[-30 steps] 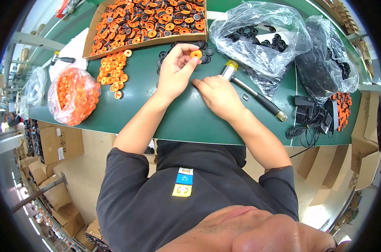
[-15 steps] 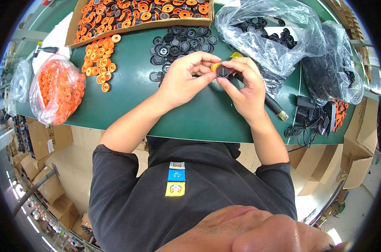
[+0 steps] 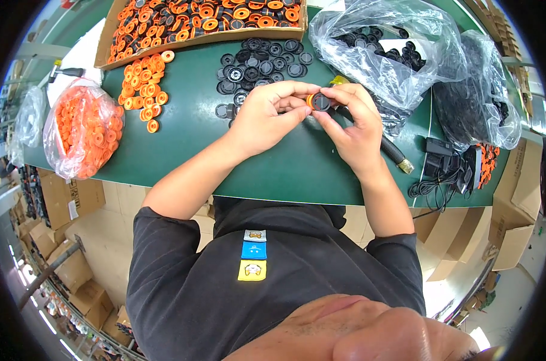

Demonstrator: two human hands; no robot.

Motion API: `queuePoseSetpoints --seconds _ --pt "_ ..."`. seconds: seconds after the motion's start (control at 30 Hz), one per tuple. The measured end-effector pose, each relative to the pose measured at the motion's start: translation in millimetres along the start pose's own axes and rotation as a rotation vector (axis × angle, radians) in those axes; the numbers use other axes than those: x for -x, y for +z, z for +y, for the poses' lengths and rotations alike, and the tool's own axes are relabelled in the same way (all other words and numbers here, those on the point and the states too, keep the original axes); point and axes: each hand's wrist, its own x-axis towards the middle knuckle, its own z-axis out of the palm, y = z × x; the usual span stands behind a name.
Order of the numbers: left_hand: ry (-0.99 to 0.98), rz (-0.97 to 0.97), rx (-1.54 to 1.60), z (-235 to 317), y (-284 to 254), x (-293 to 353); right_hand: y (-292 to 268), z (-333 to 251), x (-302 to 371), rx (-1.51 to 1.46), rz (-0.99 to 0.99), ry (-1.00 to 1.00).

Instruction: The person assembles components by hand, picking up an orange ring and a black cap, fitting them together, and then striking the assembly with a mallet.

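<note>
Above the middle of the table, my left hand [image 3: 266,118] and my right hand [image 3: 355,124] meet over one small round piece. My left fingertips pinch its orange ring part [image 3: 310,100] from the left. My right thumb and forefinger grip the black round cap [image 3: 321,103], which sits against the orange part; whether the two are fully joined, I cannot tell. Just beyond my left hand is a spread of loose black caps [image 3: 256,65]. To its left lie loose orange ring parts [image 3: 142,89].
A cardboard box [image 3: 225,36] of orange-and-black pieces stands at the back of the green table [image 3: 267,177]. Clear bags hold orange parts [image 3: 85,129] at left and black caps [image 3: 360,41] at right. A black-handled tool [image 3: 392,148] and a cabled black device [image 3: 439,155] lie right.
The orange part and the black cap have turned slightly and sit closer together, with less of the orange face showing. Both hands stay almost in place.
</note>
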Motion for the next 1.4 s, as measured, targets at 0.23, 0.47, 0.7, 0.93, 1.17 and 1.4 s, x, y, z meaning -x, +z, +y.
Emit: queuePoseSetpoints --seconds 0.23,0.47,0.7,0.93,1.17,1.4 --pt "-0.019 -0.002 -0.037 -3.7 -0.5 -0.7 -1.6 -2.1 -0.3 0.016 -0.025 0.002" --pt "0.047 0.036 0.013 -8.3 2.5 -0.8 -1.6 -1.3 2.1 0.063 -0.027 -0.011" --pt "0.020 0.042 0.056 -4.8 6.5 -1.5 0.1 0.0 2.7 0.075 -0.023 0.014" --pt "0.019 0.032 0.061 -3.4 7.7 0.7 0.7 -2.2 2.8 0.032 -0.014 0.029" --pt "0.062 0.057 0.053 -5.9 8.9 0.4 1.2 -3.0 4.1 0.090 -0.009 -0.001" --pt "0.088 0.095 0.072 -3.7 11.6 1.3 3.7 2.6 6.5 0.004 -0.010 0.030"
